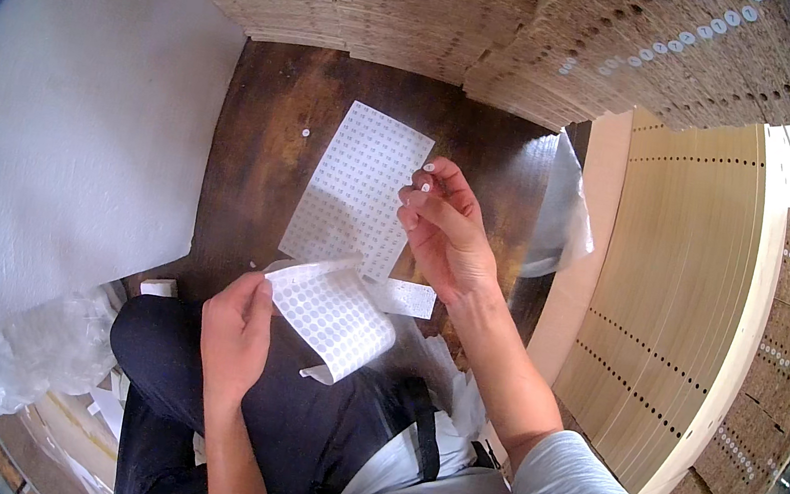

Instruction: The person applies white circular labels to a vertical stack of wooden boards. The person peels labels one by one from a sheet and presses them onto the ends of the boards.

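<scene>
Left hand [237,331]: thumb and fingers are closing tightly on the upper-left corner of a curled white sheet [334,324] bearing rows of grey-looking round spots. The sheet is hanging in front of the person, above the dark trousers [279,423], and is running from the gripped corner at upper left toward lower right; its lower edge is rolling under. Because of the bend, its long axis is not showing clearly.

Right hand [451,245]: reaching away from the body, fingers bending with narrow gaps. Small white discs [425,188] are sitting at the fingertips; whether they are being pinched or merely sticking, one cannot tell.

Flat sheet of round labels [364,182]: lying on the dark brown tabletop [260,167], left of the right hand. Its long axis is pointing away from the person, the far end leaning right, the near end lying lower left. The curled sheet is overlapping the near end in view; contact is not discernible. A white strip [406,298] is lying just beside that end, and a lone white dot [306,132] is resting to the left.

Surroundings: stacked particle boards [414,38] are standing along the far side, a large white panel [89,123] is occupying the left, and pale drilled boards [669,275] are standing at right
</scene>
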`<state>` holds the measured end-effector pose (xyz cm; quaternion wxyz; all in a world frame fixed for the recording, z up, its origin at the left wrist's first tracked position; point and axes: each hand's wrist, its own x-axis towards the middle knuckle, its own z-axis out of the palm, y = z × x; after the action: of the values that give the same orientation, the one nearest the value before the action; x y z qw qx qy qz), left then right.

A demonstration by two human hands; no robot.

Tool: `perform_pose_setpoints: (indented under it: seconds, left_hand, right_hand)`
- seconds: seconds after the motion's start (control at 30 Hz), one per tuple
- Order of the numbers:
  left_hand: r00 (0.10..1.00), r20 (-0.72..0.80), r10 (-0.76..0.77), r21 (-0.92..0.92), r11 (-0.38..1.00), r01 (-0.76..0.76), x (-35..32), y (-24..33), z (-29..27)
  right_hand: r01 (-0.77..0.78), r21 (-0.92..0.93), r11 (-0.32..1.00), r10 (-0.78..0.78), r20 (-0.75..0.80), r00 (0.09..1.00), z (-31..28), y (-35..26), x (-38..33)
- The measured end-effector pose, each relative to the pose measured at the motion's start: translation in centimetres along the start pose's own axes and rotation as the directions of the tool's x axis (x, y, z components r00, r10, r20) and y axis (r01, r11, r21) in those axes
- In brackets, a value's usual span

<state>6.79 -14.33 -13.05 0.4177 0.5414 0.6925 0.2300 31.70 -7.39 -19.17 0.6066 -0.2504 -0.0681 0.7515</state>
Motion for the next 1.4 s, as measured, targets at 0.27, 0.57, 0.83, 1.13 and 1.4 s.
perform_pose_setpoints:
  seconds: [0.27,0.57,0.83,1.13,1.4]
  left_hand:
    - [0.999,0.004,-0.036,-0.021,0.999,0.036,0.0,0.5,0.4]
    - [0.999,0.041,-0.005,0.053,0.999,0.003,0.3,0.6,0.4]
    - [0.996,0.086,-0.014,0.128,0.992,0.003,0.2,0.1,0.0]
    - [0.994,0.107,-0.005,0.172,0.985,-0.013,0.2,0.6,-0.1]
    - [0.991,0.13,-0.011,0.191,0.981,-0.014,0.2,0.8,0.0]
  right_hand:
    - [0.038,-0.072,0.997,-0.043,-0.064,0.997,0.2,-0.6,0.1]
    - [0.441,-0.765,0.47,-0.835,-0.222,0.504,-6.3,-4.4,6.0]
    - [0.427,-0.87,0.246,-0.936,-0.098,0.338,-9.7,-4.1,11.1]
    - [0.497,-0.859,0.121,-0.973,-0.003,0.231,-9.6,-5.8,12.9]
    - [0.347,-0.938,-0.026,-0.976,0.099,0.196,-10.3,-6.5,12.9]
